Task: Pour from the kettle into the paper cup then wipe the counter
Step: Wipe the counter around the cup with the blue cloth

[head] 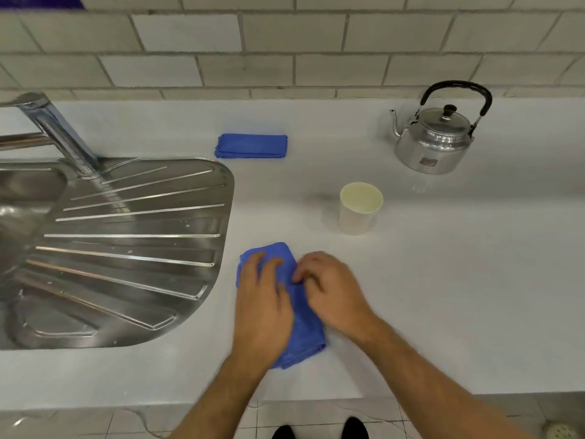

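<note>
Your left hand (262,299) lies flat, fingers spread, pressing on the blue cloth (304,324) on the white counter (443,280). Your right hand (332,289) rests on the cloth's right edge with fingers curled, pinching a fold; motion blur hides how tight the pinch is. Much of the cloth is covered by both hands. The paper cup (360,208) stands upright beyond them, its contents hard to make out. The metal kettle (438,134) sits farther back right, apart from the cup.
</note>
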`<action>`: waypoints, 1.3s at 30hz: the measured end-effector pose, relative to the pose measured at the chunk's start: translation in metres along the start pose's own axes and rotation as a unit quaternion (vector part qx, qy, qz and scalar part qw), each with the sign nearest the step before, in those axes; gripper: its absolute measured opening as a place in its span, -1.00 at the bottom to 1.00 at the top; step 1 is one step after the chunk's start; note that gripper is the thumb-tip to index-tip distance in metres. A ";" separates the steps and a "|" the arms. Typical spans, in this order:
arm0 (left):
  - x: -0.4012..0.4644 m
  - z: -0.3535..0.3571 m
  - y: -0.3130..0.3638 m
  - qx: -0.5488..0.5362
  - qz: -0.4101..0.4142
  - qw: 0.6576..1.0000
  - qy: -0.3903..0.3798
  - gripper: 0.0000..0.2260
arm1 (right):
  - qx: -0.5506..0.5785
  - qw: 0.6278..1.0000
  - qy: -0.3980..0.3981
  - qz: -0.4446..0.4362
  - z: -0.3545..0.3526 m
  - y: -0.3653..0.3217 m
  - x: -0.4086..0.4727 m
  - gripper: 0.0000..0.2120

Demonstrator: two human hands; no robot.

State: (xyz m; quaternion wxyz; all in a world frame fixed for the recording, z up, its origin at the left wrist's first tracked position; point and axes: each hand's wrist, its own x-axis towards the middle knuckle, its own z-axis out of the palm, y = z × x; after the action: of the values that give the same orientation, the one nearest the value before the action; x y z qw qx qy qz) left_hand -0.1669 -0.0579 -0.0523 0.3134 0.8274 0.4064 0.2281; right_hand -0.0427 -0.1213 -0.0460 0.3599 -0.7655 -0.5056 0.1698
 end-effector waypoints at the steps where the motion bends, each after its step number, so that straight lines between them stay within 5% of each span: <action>1: -0.003 0.013 0.005 0.068 0.001 0.997 -0.023 -0.63 | -0.024 0.999 0.035 0.029 -0.013 0.012 -0.003 -0.75; 5: -0.009 0.047 0.007 0.282 -0.024 0.956 -0.080 -0.43 | -0.152 0.972 0.112 0.139 -0.051 0.058 -0.007 -0.81; 15: 0.084 0.042 -0.025 0.280 -0.057 0.957 -0.051 -0.41 | -0.284 0.924 0.063 0.248 -0.087 0.132 0.039 -0.48; 23: 0.163 0.064 -0.004 0.301 0.181 0.918 -0.183 -0.49 | -0.313 0.906 0.044 0.281 -0.077 0.145 0.044 -0.44; 28: 0.145 0.061 -0.001 0.294 0.258 0.891 -0.229 -0.51 | -0.312 0.906 0.037 0.283 -0.079 0.143 0.045 -0.45; 39: 0.088 0.013 -0.042 0.274 0.144 0.941 -0.135 -0.46 | -0.296 0.912 0.031 0.282 -0.081 0.143 0.043 -0.45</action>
State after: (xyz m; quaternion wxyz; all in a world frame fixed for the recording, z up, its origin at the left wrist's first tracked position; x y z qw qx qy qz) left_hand -0.1310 0.0296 -0.0801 0.0903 0.9539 0.2840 0.0369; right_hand 0.1195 -0.1469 -0.0894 0.0695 -0.9526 -0.2843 0.0829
